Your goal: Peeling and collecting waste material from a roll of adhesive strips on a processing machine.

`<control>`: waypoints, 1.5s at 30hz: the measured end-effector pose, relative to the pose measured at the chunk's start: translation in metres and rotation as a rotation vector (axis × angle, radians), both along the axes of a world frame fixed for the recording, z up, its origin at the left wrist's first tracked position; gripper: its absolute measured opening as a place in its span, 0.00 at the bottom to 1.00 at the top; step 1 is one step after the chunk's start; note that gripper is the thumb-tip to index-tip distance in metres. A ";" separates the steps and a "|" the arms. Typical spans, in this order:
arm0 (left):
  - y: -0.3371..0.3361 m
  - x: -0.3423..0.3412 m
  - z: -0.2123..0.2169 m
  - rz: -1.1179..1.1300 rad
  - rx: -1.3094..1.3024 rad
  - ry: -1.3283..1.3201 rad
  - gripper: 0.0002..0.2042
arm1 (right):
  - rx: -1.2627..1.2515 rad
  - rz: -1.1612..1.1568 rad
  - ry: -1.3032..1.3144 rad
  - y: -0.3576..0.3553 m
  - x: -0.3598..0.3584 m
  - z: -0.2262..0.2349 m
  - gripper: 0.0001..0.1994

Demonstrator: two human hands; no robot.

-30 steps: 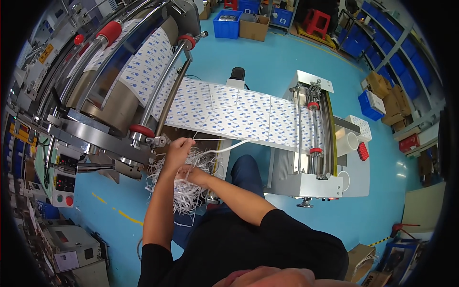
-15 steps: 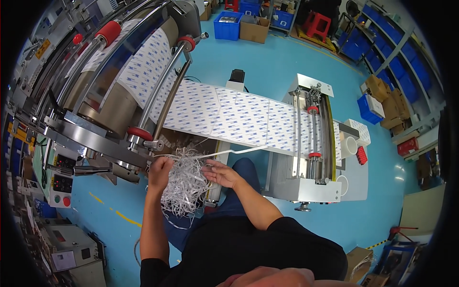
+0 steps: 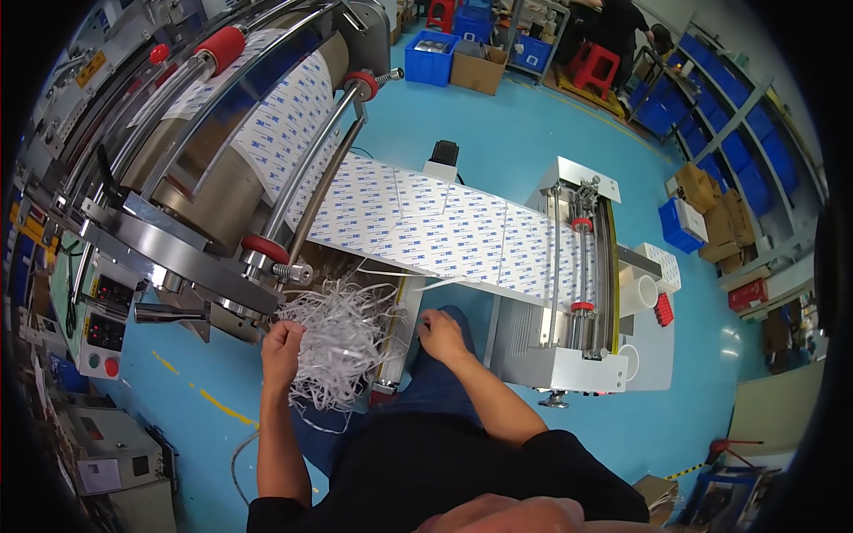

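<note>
My left hand [image 3: 283, 342] is fisted around a big tangle of white waste strips [image 3: 342, 342], fingers curled tight into the left side of the bundle, just below the near end of the steel roller frame [image 3: 191, 262]. My right hand [image 3: 442, 335] sits at the right edge of the tangle, fingers bent down and narrow, near a thin white strip [image 3: 400, 271] trailing off the near edge of the printed label web [image 3: 444, 231]; whether it actually pinches anything, I cannot tell.

I'd say I'm mid-gather: bunching the trimmed edge waste that spills down between the big roll machine on the left and the white cutting unit [image 3: 569, 355] on the right. The bundle hangs loose, its lower strands dangling toward the blue floor [image 3: 498, 142] in front of my knees. Next, I judge, the move calls for a firm two-handed grip, keeping the strands clear of the rollers and the moving web.

Containers now: far off there's a blue crate [image 3: 430, 60] with something pale inside, contents too small to tell, and a brown cardboard box [image 3: 480, 71] just to its right. Far right, a blue bin [image 3: 680, 226] beside stacked brown cartons [image 3: 715, 213].
</note>
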State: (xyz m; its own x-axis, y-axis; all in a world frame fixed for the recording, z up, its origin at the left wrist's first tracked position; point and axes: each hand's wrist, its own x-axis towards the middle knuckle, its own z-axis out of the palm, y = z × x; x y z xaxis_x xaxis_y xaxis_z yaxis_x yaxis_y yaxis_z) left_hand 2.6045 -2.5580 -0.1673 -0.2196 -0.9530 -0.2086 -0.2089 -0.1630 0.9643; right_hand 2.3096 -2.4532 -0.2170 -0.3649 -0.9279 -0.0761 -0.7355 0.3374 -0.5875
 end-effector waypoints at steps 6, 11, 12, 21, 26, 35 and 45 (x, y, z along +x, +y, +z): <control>0.005 0.000 0.008 -0.042 -0.004 0.031 0.09 | 0.143 0.387 -0.270 0.031 0.003 0.104 0.14; 0.003 -0.005 0.010 0.007 -0.041 0.081 0.07 | 0.266 0.948 -0.065 0.024 0.001 0.153 0.17; 0.004 -0.006 0.015 0.003 -0.022 0.068 0.07 | 0.301 1.026 0.015 0.021 -0.001 0.155 0.17; 0.009 0.001 0.016 -0.027 -0.049 0.039 0.08 | 0.484 1.100 0.199 0.006 -0.008 0.133 0.17; 0.006 0.029 0.016 -0.001 0.039 -0.032 0.09 | 0.492 1.093 0.167 -0.002 -0.008 0.124 0.17; -0.058 0.114 -0.039 -0.018 0.009 -0.070 0.09 | 0.491 1.105 0.210 -0.068 0.034 0.068 0.18; -0.059 0.135 -0.077 0.148 0.119 0.369 0.10 | 0.495 1.112 0.211 -0.079 0.039 0.052 0.18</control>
State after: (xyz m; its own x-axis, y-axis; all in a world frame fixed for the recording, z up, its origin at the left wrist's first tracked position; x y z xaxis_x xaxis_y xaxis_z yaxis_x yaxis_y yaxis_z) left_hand 2.7399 -2.6172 -0.2446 -0.1624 -0.9539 -0.2524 0.1809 -0.2802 0.9427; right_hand 2.3481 -2.5324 -0.1654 0.5563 -0.6297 -0.5423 -0.8293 -0.3795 -0.4101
